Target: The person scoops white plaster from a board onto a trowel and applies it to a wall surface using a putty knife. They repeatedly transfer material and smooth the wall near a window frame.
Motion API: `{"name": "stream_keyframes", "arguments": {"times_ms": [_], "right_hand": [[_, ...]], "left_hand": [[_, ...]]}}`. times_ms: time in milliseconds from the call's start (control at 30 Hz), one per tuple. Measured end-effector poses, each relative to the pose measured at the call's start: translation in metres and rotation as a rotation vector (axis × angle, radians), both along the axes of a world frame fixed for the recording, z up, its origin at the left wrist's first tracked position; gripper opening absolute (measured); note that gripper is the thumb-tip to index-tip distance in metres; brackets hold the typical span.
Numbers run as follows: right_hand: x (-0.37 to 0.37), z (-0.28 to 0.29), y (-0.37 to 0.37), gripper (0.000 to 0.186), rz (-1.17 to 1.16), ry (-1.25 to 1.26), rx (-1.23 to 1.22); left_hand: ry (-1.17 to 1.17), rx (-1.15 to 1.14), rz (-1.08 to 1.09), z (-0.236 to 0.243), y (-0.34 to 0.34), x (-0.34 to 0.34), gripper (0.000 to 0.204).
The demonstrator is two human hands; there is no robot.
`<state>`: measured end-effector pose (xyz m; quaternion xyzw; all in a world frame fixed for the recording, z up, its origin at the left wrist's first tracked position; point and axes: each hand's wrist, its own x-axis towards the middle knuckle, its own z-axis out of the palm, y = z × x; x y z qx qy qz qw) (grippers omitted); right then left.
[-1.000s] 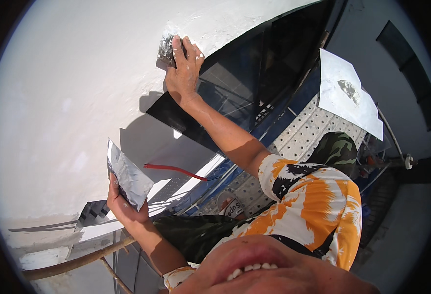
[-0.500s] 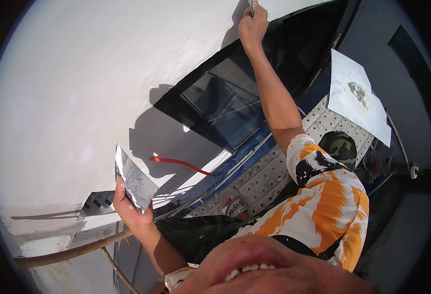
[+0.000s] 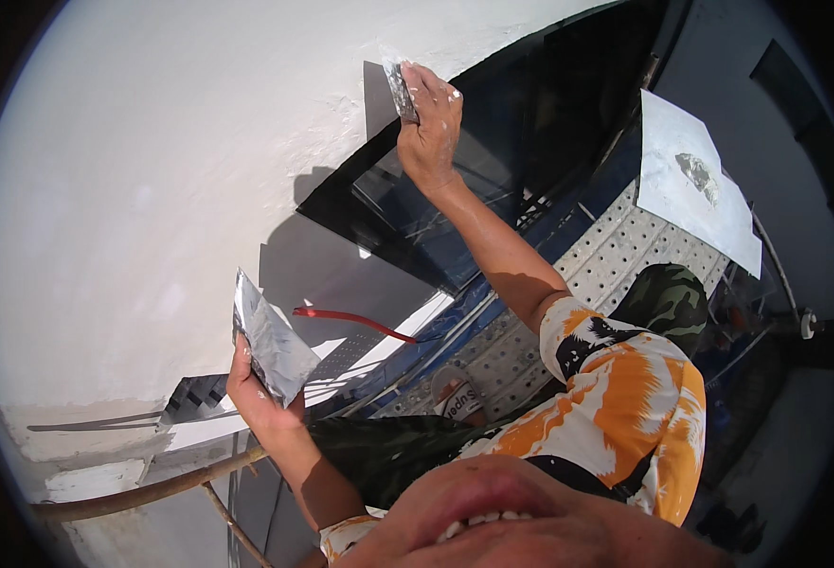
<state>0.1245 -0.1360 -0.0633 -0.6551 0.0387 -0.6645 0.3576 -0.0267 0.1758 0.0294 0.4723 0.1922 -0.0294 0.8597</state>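
My right hand (image 3: pixel 428 128) is closed around a putty-smeared scraper (image 3: pixel 400 93), its blade against the white wall (image 3: pixel 152 189) just above the dark window opening. White specks dot my fingers. Lower and to the left, my left hand (image 3: pixel 270 402) grips a silvery flat plate (image 3: pixel 275 346) that is held up tilted, close to the wall. Its thumb lies along the plate's edge, while the other fingers are mostly hidden behind it. Rough white patches mark the wall surface beside the scraper.
A perforated metal platform (image 3: pixel 597 260) lies beneath me, with a white sheet (image 3: pixel 663 180) bearing a grey heap (image 3: pixel 697 178) on its far end. A red tube (image 3: pixel 355 320) sticks out near the window (image 3: pixel 436 189). A wooden pole (image 3: pixel 152 492) crosses at lower left.
My right hand has come down and leftward along the wall's lower edge with the scraper. My left hand and the silvery plate have shifted slightly to the right.
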Motion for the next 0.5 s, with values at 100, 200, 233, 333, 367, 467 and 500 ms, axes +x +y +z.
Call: {"name": "stream_keyframes", "arguments": {"times_ms": [100, 200, 233, 333, 367, 467, 500], "right_hand": [[0.023, 0.004, -0.034, 0.068, -0.187, 0.123, 0.049], [0.024, -0.011, -0.008, 0.068, -0.151, 0.1, -0.084], [0.018, -0.018, 0.002, 0.068, -0.131, 0.122, -0.162], [-0.001, -0.026, -0.007, 0.058, 0.08, 0.259, 0.023], [0.001, -0.019, -0.029, 0.056, -0.019, 0.248, 0.133], [0.023, 0.014, -0.112, 0.051, -0.175, 0.173, 0.301], [0.027, 0.016, -0.116, 0.051, -0.126, 0.184, 0.304]], "left_hand": [[-0.021, -0.026, -0.035, 0.0, -0.002, -0.004, 0.035], [-0.045, -0.013, -0.049, 0.001, -0.012, -0.002, 0.036], [-0.07, -0.014, -0.071, 0.001, -0.016, 0.0, 0.036], [-0.053, 0.03, -0.077, 0.004, -0.024, 0.003, 0.036], [-0.071, 0.001, -0.097, 0.005, -0.024, 0.004, 0.036], [-0.087, -0.075, -0.091, 0.006, -0.018, 0.003, 0.037], [-0.078, -0.082, -0.024, 0.007, -0.015, 0.004, 0.036]]}}
